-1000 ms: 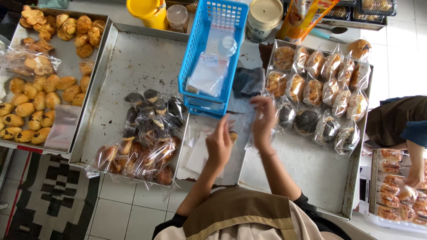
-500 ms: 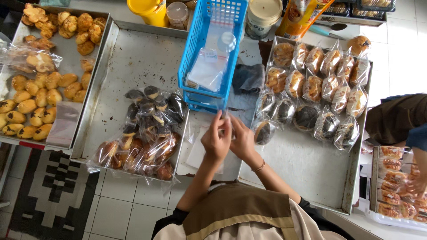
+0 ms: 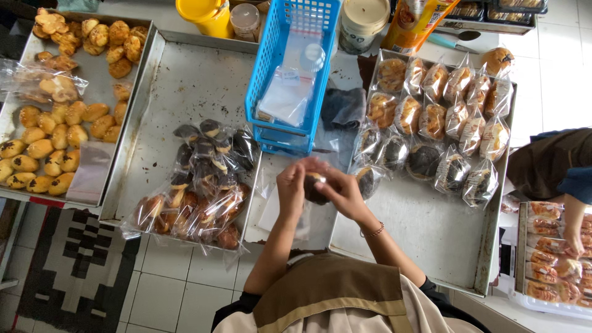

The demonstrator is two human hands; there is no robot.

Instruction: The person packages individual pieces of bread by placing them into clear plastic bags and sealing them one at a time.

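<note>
While clasping a dark bun [image 3: 314, 188] between left hand [image 3: 291, 188] and right hand [image 3: 342, 191], held over the surface in the gap between two metal trays, just in front of the blue basket [image 3: 271, 74]. Both grips narrow, curled round the bun from either side. Seemingly wrapped in thin clear film, though hard to tell whether closed.

Probably the bagging step: seating the bun in its bag or folding the mouth shut. Calls next for a light pinch on the open end without squashing the bun, then for a free spot on the right tray [image 3: 425, 234], near the rows of wrapped buns [image 3: 431, 117].

Further left, heaped bagged buns [image 3: 203, 185] on the middle tray [image 3: 185, 80]; spare clear bags [image 3: 290, 92] in the basket.
</note>
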